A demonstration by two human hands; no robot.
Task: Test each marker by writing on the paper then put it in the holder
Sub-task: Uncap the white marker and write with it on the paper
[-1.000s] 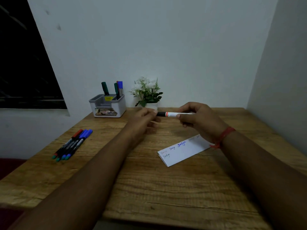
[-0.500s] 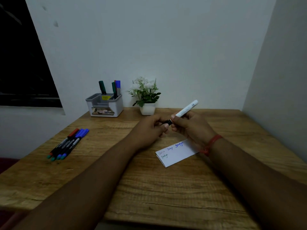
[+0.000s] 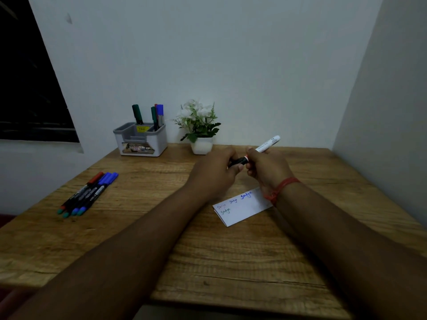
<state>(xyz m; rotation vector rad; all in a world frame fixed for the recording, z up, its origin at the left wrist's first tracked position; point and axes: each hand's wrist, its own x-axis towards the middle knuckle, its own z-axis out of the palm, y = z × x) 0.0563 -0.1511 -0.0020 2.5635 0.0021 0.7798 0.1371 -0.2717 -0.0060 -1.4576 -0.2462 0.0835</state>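
My right hand (image 3: 268, 168) grips a white marker (image 3: 268, 143) by its barrel, tail pointing up and to the right. My left hand (image 3: 217, 172) grips the marker's black cap (image 3: 239, 161) at the lower end, beside a red ring. Both hands hover above the table just behind the folded white paper (image 3: 241, 207), which carries several handwritten words. The grey-and-white holder (image 3: 141, 140) stands at the back left with three markers upright in it. Several more markers (image 3: 89, 192) lie in a row at the left.
A small white pot with a flowering plant (image 3: 199, 129) stands right of the holder against the back wall. The wooden table (image 3: 231, 262) ends at a wall on the right and at a front edge near me. A dark window is at the left.
The marker swung from level to tilted, tail up and right. Both hands came lower and closer together, with my left hand now closed round the cap.
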